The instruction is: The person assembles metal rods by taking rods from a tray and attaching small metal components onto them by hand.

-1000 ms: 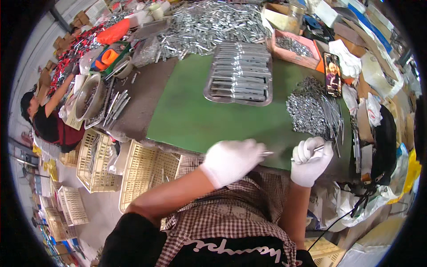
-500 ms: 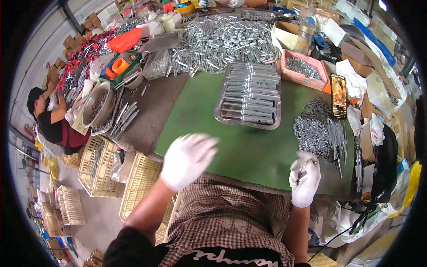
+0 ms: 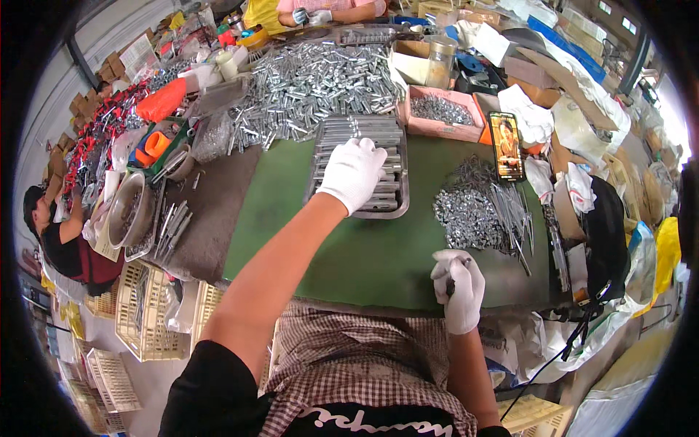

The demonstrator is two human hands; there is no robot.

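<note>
My left hand [image 3: 353, 175], in a white glove, reaches over the metal tray [image 3: 397, 213] near the middle of the bench. Its fingers are bent down onto the shiny metal tubes [image 3: 357, 130] laid in rows there; the fingertips are hidden, so whether a tube is gripped does not show. My right hand [image 3: 460, 291], also gloved, hovers by the bench's front edge with curled fingers. A small dark metal part [image 3: 450, 287] pokes out between its thumb and fingers. Just beyond that hand lies a heap of small silver fittings [image 3: 466, 217], with long thin metal rods [image 3: 515, 218] beside it.
Behind the tray spreads a big pile of metal tubes [image 3: 320, 84]. A pink box [image 3: 477, 131] of small parts and a propped phone [image 3: 507, 147] stand right of it. Bowls [image 3: 132, 211] and loose tubes are at left. Co-workers sit at left and across the bench.
My left hand has moved forward and right, from over the green mat onto the tubes in the tray. My right hand stays near the front edge, still closed. The whole view has shifted slightly.
</note>
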